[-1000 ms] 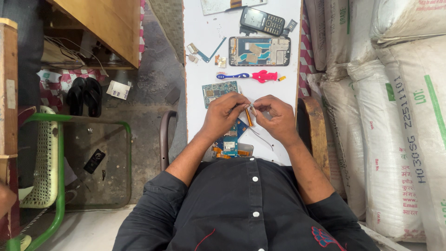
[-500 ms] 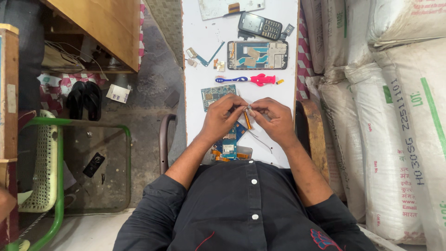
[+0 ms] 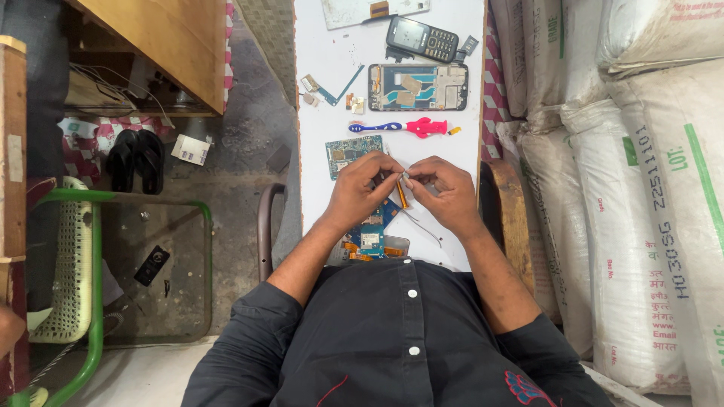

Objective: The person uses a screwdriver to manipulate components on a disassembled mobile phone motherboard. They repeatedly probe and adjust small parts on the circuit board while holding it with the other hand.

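Your left hand (image 3: 363, 185) and right hand (image 3: 441, 190) are meeting fingertip to fingertip, both pinching a tiny metal part (image 3: 406, 176), with the green circuit board (image 3: 353, 153) lying just beyond your left hand.

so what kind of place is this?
Likely an informal phone-repair spot in a storeroom. A keypad phone, an opened phone frame and a circuit board lie on the white table; stacked sacks stand beside it.

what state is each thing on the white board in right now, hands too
left hand: pinching a small part
right hand: pinching the same small part
keypad phone: whole, face up
phone frame: opened, insides showing
toothbrush: lying flat
circuit board: bare, lying flat
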